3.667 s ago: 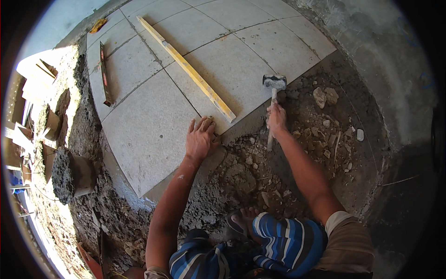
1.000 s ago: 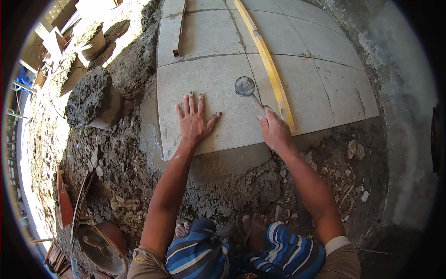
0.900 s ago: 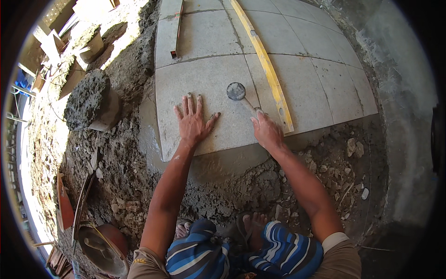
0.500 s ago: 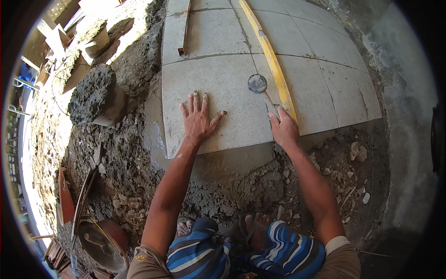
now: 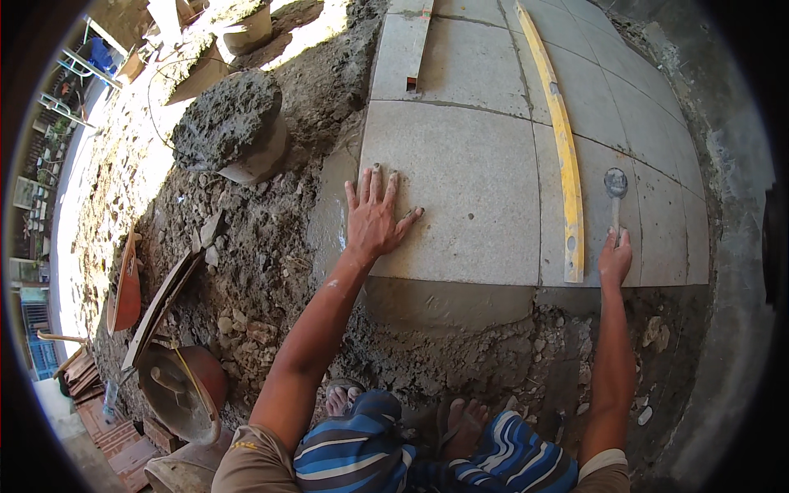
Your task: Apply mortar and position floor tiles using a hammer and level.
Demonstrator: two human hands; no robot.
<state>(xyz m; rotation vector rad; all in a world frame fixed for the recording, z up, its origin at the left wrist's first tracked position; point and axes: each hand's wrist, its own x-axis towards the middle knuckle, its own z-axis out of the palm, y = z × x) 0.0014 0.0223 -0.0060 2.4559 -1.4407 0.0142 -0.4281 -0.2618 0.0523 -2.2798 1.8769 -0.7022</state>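
Note:
My left hand [image 5: 376, 222] lies flat with spread fingers near the left edge of a large pale tile [image 5: 464, 164]. My right hand [image 5: 615, 261] grips the handle of a mallet [image 5: 616, 184], whose dark, mortar-smeared round head is over the tiles right of a long yellow straightedge [image 5: 559, 123]. A narrow level [image 5: 419, 45] rests on the tile row beyond. Wet grey mortar [image 5: 444, 306] shows along the near tile edge and down its left side.
A mortar-heaped bucket [image 5: 255, 148] stands left of the tiles, with similar containers behind it. Lower left lie an orange-red object [image 5: 126, 283], thin boards [image 5: 160, 308] and a tub with a tool [image 5: 209, 378]. Rubble lies by my feet. A rough concrete strip [image 5: 723, 246] borders the right side.
My right hand has carried the mallet rightward, across to the far side of the yellow straightedge. My left hand remains on the large tile. The view has shifted, so the tiles appear further right.

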